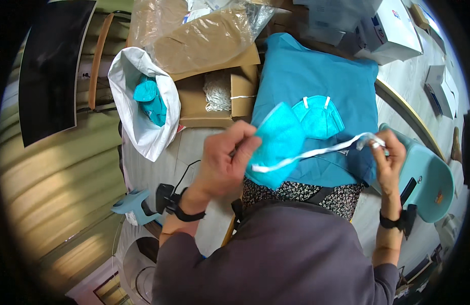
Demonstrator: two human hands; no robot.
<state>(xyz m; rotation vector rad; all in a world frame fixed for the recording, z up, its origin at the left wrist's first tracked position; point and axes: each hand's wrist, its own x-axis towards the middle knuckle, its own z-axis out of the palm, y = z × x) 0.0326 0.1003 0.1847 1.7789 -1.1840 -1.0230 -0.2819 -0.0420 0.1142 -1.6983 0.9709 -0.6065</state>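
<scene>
My left hand (227, 152) pinches the edge of a turquoise face mask (283, 145), held up over a blue cloth-covered cushion (316, 61). From the mask's lower edge a white strap (316, 152) stretches across to my right hand (390, 152), whose fingers are closed on its far end. Something clear and crumpled shows at those fingertips, too small to name. Behind the held mask, a second turquoise mask (320, 119) lies on the cushion, with two white tabs along its top edge. The held mask covers part of it.
Left of the cushion, a white sack (120, 91) holds more turquoise masks (152, 99). Beside it an open cardboard box (204, 122) contains white straps (217, 94). White boxes (392, 30) stand at the back right. A light teal plastic chair (433, 178) is at my right.
</scene>
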